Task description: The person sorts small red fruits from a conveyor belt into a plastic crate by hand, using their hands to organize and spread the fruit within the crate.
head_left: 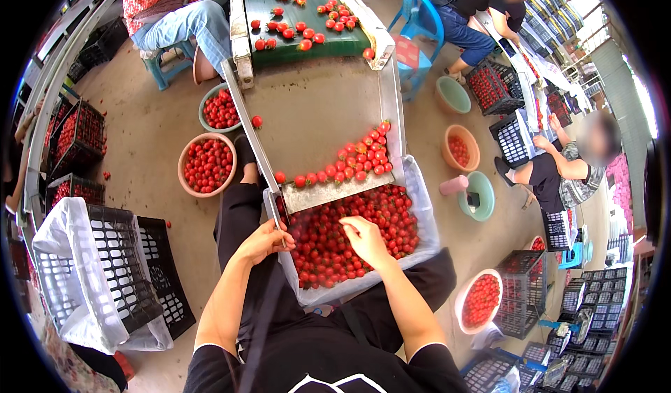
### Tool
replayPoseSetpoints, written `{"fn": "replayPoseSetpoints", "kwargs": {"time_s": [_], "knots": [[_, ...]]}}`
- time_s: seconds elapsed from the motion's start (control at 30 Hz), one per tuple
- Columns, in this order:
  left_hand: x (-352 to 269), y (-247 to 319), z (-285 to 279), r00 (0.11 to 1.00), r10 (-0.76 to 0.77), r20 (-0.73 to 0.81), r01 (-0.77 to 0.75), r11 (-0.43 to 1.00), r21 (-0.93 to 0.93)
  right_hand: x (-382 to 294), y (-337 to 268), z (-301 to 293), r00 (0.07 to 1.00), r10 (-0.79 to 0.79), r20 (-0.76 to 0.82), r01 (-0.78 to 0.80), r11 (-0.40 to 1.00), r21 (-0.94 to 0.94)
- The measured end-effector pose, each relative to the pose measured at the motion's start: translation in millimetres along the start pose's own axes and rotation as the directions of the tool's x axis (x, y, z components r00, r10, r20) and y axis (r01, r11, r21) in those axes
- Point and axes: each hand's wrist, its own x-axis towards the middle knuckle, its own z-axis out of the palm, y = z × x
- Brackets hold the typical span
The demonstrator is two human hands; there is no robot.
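A crate lined with white plastic (427, 214) stands between my knees, filled with red cherry tomatoes (335, 246). My right hand (364, 240) is over these tomatoes with its fingers curled; whether anything sits inside them is hidden. At the crate's left rim, my left hand (266, 242) has bent fingers by the lower end of the chute's metal side rail. I cannot tell if it grips the rail. Above the crate slopes a metal chute (314, 99), its lower lip (338, 191) over the tomatoes. More cherry tomatoes (361, 157) rest in a row and a heap along that lip.
A green conveyor belt (314, 52) carrying tomatoes meets the chute's top. Tomato-filled basins (183, 180) stand left, others (457, 280) right. A lined black crate (112, 267) stands at left. Co-workers sit nearby; one person's hand (542, 142) is at another sorting line.
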Motion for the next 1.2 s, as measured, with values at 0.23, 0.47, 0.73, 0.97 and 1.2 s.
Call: {"fn": "replayPoseSetpoints", "kwargs": {"time_s": [0.23,0.47,0.73,0.97,1.2], "knots": [[3.5,-8.1,-6.2,0.996,-0.076,0.044,0.075,0.997,0.028,96.1,-32.9,59.8,0.956,-0.287,-0.058,0.279,0.953,-0.122],[3.8,-1.8,-12.6,0.993,-0.069,0.094,0.064,0.996,0.054,129.0,-20.9,83.8,0.953,-0.225,0.202,0.301,0.774,-0.557],[6.2,-0.5,-10.4,0.994,-0.060,0.088,0.053,0.996,0.073,151.1,-45.5,71.5,0.881,0.236,0.410,-0.472,0.468,0.747],[4.4,1.8,-5.5,0.993,-0.077,0.084,0.073,0.996,0.048,79.2,-35.3,23.1,0.864,0.135,0.485,-0.484,-0.044,0.874],[5.5,-1.3,-3.6,0.994,-0.080,0.075,0.075,0.995,0.061,41.9,-43.6,-13.9,0.893,0.080,0.443,-0.435,-0.101,0.895]]}}
